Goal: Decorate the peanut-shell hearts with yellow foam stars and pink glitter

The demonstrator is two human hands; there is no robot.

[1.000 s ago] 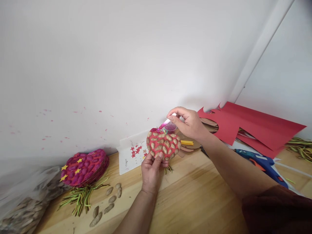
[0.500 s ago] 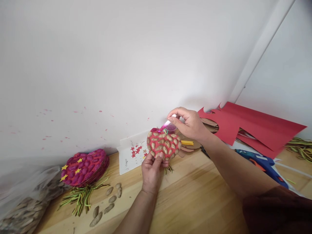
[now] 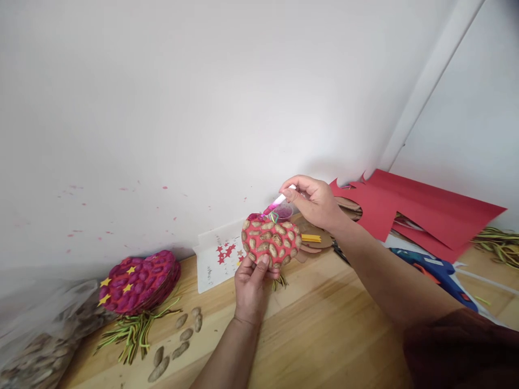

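In the head view, a person's left hand clamps a peanut-studded red cutout near its seven o'clock edge, thumb in front, other fingers partly hidden; the cutout is held above a wooden table; the right hand pinches a white stick between thumb and fingers, its magenta end at the cutout's eleven o'clock edge; from the cutout, a cup sits at one o'clock, a red sheet at three, loose peanuts between seven and eight, a magenta pile past eight.
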